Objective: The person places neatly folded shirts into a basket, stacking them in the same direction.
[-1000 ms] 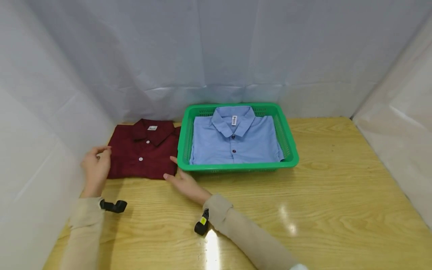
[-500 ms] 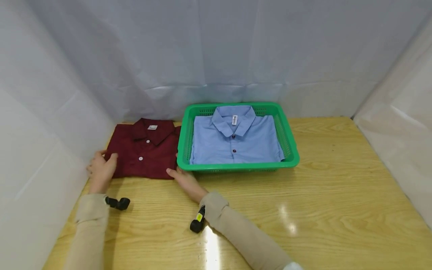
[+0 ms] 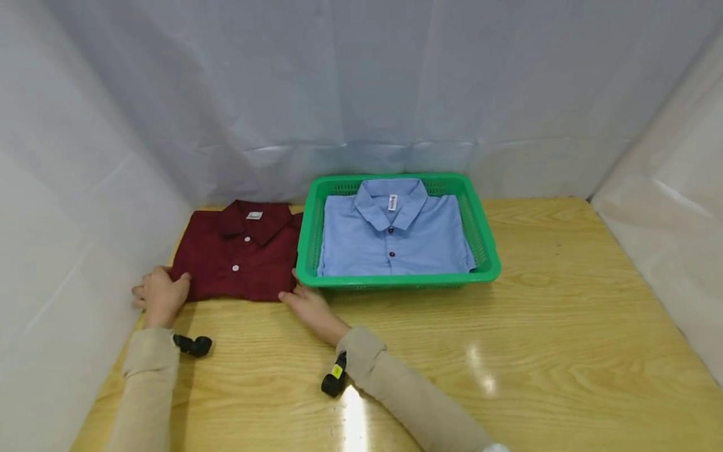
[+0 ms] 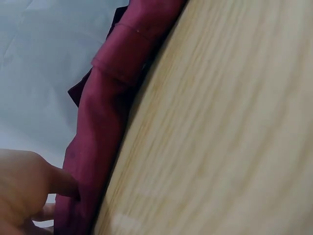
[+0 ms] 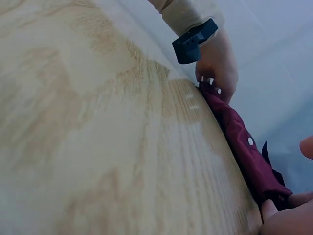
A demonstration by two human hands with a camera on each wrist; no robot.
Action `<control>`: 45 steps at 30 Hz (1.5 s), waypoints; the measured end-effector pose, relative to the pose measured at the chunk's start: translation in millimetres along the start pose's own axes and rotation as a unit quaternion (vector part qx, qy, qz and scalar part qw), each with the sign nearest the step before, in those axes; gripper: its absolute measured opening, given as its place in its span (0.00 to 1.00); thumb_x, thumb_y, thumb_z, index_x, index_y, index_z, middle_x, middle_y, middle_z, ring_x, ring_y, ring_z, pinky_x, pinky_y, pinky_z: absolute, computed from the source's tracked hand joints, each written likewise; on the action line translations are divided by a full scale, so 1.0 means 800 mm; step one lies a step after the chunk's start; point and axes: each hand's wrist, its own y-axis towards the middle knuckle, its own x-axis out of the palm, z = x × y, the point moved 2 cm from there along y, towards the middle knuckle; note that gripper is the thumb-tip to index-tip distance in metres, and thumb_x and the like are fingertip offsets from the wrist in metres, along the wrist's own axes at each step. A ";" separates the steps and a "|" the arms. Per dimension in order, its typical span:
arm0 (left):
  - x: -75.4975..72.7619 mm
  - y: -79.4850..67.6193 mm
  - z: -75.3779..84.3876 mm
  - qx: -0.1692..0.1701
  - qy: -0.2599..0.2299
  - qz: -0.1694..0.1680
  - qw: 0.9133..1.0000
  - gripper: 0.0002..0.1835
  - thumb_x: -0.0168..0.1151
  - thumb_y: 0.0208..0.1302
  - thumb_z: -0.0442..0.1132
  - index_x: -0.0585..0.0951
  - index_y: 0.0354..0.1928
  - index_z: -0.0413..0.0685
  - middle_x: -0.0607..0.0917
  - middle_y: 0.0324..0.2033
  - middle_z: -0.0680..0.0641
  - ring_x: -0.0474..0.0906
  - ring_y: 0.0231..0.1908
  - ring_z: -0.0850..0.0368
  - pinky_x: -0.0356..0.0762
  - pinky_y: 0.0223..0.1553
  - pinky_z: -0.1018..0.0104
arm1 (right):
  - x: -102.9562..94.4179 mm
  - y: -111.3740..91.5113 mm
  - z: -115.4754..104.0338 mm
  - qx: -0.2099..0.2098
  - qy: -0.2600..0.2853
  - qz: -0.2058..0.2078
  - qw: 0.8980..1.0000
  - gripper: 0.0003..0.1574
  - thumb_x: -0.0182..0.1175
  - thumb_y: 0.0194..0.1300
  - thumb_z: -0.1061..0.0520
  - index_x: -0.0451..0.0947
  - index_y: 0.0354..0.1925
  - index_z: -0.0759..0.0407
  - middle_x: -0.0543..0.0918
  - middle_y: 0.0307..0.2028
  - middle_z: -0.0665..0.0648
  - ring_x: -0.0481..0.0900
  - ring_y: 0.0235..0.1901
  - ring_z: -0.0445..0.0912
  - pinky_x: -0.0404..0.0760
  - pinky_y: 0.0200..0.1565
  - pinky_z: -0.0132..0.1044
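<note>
A folded maroon shirt (image 3: 237,257) with a collar and white buttons lies flat on the table, left of the basket. At its lower left edge my left hand (image 3: 162,294) grips the cloth, the thumb over the top. The left wrist view shows that thumb (image 4: 66,183) pressed on the shirt's side, other fingers partly hidden behind it. My right hand (image 3: 310,311) holds the lower right corner, thumb on the shirt and fingers between shirt and basket, partly hidden. In the right wrist view both hands are at opposite ends of the maroon shirt (image 5: 239,139).
A green plastic basket (image 3: 395,280) stands right beside the maroon shirt, its rim close to my right fingers. Inside it lies a folded light blue shirt (image 3: 361,245). White sheeting (image 3: 367,94) closes off the back and both sides of the wooden table (image 3: 536,351).
My left hand has come down to the maroon shirt's left edge and slid toward its lower corner, taking hold there. The right hand has barely shifted. Shirt and basket lie where they were.
</note>
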 end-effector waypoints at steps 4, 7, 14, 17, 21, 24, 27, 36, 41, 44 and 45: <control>-0.005 -0.006 -0.003 0.019 0.019 -0.013 1.000 0.29 0.49 0.71 0.43 0.64 0.60 0.20 0.65 0.55 0.17 0.55 0.56 0.15 0.48 0.52 0.25 | -0.002 -0.003 -0.001 0.006 0.031 -0.009 0.999 0.42 0.58 0.68 0.54 0.56 0.76 0.58 0.62 0.71 0.66 0.60 0.71 0.56 0.61 0.69 0.42; -0.010 -0.013 -0.004 0.036 0.039 -0.031 0.998 0.28 0.49 0.71 0.44 0.65 0.58 0.20 0.69 0.53 0.18 0.61 0.54 0.16 0.54 0.51 0.26 | -0.006 -0.008 -0.002 0.012 0.014 -0.007 1.000 0.42 0.58 0.68 0.52 0.58 0.75 0.58 0.64 0.71 0.65 0.61 0.70 0.55 0.62 0.68 0.42; -0.021 -0.030 -0.007 0.092 0.044 -0.051 0.993 0.23 0.53 0.71 0.40 0.68 0.49 0.19 0.75 0.43 0.20 0.72 0.44 0.24 0.70 0.42 0.38 | -0.011 -0.022 -0.005 -0.005 0.020 -0.040 0.999 0.40 0.56 0.69 0.57 0.57 0.73 0.69 0.60 0.73 0.64 0.59 0.71 0.58 0.61 0.69 0.45; -0.025 -0.034 -0.009 0.101 0.034 -0.060 0.992 0.20 0.56 0.69 0.38 0.69 0.44 0.20 0.77 0.36 0.26 0.74 0.38 0.32 0.72 0.36 0.50 | -0.011 -0.028 -0.007 -0.005 0.029 -0.048 0.998 0.39 0.56 0.69 0.60 0.57 0.72 0.73 0.60 0.72 0.66 0.60 0.71 0.59 0.63 0.68 0.46; -0.031 -0.036 -0.012 0.104 0.037 -0.084 0.990 0.19 0.59 0.68 0.37 0.70 0.41 0.21 0.76 0.34 0.28 0.74 0.37 0.36 0.70 0.33 0.58 | -0.014 -0.034 -0.010 0.000 0.047 -0.049 0.998 0.38 0.56 0.68 0.62 0.58 0.71 0.75 0.60 0.72 0.68 0.60 0.70 0.60 0.64 0.67 0.46; -0.037 -0.041 -0.013 0.104 0.048 -0.107 0.988 0.20 0.60 0.68 0.38 0.69 0.41 0.21 0.75 0.37 0.24 0.73 0.39 0.32 0.71 0.36 0.55 | -0.017 -0.039 -0.012 0.008 0.059 -0.052 0.997 0.38 0.56 0.68 0.63 0.58 0.71 0.75 0.61 0.72 0.68 0.60 0.70 0.60 0.64 0.68 0.46; -0.042 -0.046 -0.013 0.101 0.057 -0.127 0.985 0.20 0.60 0.68 0.38 0.68 0.41 0.21 0.74 0.39 0.23 0.71 0.40 0.32 0.71 0.36 0.54 | -0.019 -0.046 -0.013 0.020 0.062 -0.064 0.996 0.38 0.57 0.68 0.61 0.58 0.71 0.74 0.63 0.71 0.69 0.62 0.70 0.59 0.64 0.68 0.45; -0.051 -0.065 -0.016 0.105 0.083 -0.173 0.976 0.20 0.60 0.67 0.38 0.69 0.40 0.22 0.75 0.32 0.32 0.71 0.35 0.40 0.70 0.33 0.58 | -0.020 -0.074 -0.017 0.036 0.068 -0.091 0.993 0.37 0.56 0.69 0.60 0.59 0.71 0.74 0.65 0.70 0.67 0.60 0.71 0.55 0.60 0.70 0.47; -0.055 -0.078 -0.023 0.101 0.091 -0.190 0.972 0.20 0.62 0.66 0.39 0.69 0.39 0.23 0.77 0.34 0.28 0.74 0.37 0.38 0.72 0.34 0.57 | -0.020 -0.094 -0.017 0.051 0.070 -0.105 0.991 0.37 0.57 0.69 0.59 0.59 0.70 0.73 0.65 0.70 0.67 0.60 0.71 0.55 0.60 0.70 0.48; -0.058 -0.087 -0.027 0.087 0.094 -0.207 0.970 0.23 0.64 0.65 0.40 0.70 0.41 0.21 0.77 0.36 0.26 0.76 0.39 0.36 0.74 0.37 0.53 | -0.020 -0.107 -0.018 0.064 0.082 -0.119 0.987 0.38 0.56 0.70 0.59 0.58 0.71 0.74 0.64 0.70 0.67 0.61 0.70 0.56 0.60 0.69 0.48; -0.059 -0.090 -0.029 0.082 0.095 -0.214 0.969 0.24 0.65 0.65 0.41 0.70 0.42 0.21 0.78 0.36 0.27 0.76 0.39 0.37 0.75 0.38 0.52 | -0.020 -0.111 -0.018 0.066 0.085 -0.121 0.987 0.38 0.56 0.70 0.59 0.58 0.71 0.74 0.64 0.70 0.68 0.62 0.70 0.57 0.61 0.69 0.48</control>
